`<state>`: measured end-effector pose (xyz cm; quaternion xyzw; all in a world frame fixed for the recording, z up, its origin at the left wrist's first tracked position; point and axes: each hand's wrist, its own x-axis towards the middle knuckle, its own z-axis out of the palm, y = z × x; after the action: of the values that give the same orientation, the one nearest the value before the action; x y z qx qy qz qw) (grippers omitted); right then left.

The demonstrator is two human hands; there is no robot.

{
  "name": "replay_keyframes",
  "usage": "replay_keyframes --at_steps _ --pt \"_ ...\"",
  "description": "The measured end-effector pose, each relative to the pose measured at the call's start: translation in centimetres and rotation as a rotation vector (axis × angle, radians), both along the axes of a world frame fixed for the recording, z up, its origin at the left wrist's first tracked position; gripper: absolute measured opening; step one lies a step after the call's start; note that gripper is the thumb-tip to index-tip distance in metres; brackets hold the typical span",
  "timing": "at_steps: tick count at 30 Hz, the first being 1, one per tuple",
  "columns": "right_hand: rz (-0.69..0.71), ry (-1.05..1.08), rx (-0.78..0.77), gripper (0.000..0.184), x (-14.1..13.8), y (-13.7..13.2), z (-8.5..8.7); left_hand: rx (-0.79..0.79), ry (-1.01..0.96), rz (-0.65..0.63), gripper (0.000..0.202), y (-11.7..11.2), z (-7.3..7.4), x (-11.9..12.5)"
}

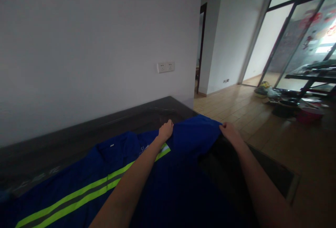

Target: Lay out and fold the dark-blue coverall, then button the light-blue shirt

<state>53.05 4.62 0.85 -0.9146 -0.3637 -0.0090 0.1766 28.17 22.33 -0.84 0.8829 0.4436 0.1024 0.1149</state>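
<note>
A blue work jacket (115, 154) with yellow-green and grey reflective stripes lies spread over a dark table (154, 111). Its collar points toward the wall, and a small white label shows inside the neck. My left hand (166, 130) is closed on the fabric at the shoulder, near the end of the stripe. Over by the table's right edge, my right hand (229, 130) pinches the outer end of the short sleeve (199, 130). Between both hands the sleeve is stretched out. The jacket's lower part is in deep shadow.
A pale wall with a double socket (166, 67) rises behind the table. On the right, wooden flooring (223, 98) leads to glass sliding doors (296, 46). Bags, basins and a red tub (309, 114) stand on the floor there, beside a dark rack (315, 77).
</note>
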Motion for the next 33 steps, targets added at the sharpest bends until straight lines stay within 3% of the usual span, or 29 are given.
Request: replay_keyframes --at_steps 6,13,17,20,24,26,29,33 --pt "-0.068 0.028 -0.003 0.029 0.4 -1.9 1.4 0.004 -0.04 -0.002 0.03 -0.3 0.1 0.4" --pt "-0.016 0.103 -0.276 0.022 0.9 -2.5 0.6 0.046 -0.011 -0.057 0.029 0.0 0.0 0.7" --pt "-0.018 0.122 -0.346 0.02 1.3 -2.8 0.6 0.063 -0.052 -0.102 0.028 0.3 0.1 1.5" --pt "-0.038 0.085 -0.34 0.021 1.4 -2.9 0.7 0.068 -0.109 -0.157 0.021 0.4 -0.1 1.9" --pt "-0.058 -0.09 -0.184 0.028 0.3 -2.1 1.2 0.096 -0.16 -0.184 0.02 0.0 -0.7 2.1" --pt "0.038 -0.167 -0.068 0.03 -1.3 -1.3 1.4 0.121 -0.182 -0.181 0.024 -0.4 -0.9 2.0" --pt "0.308 -0.232 0.04 0.034 -4.1 0.3 1.1 0.186 -0.251 -0.148 0.026 -1.2 -0.5 1.7" --pt "0.5 -0.16 -0.036 0.044 -6.8 1.8 -0.5 0.208 -0.288 -0.139 0.027 -3.0 0.2 0.0"
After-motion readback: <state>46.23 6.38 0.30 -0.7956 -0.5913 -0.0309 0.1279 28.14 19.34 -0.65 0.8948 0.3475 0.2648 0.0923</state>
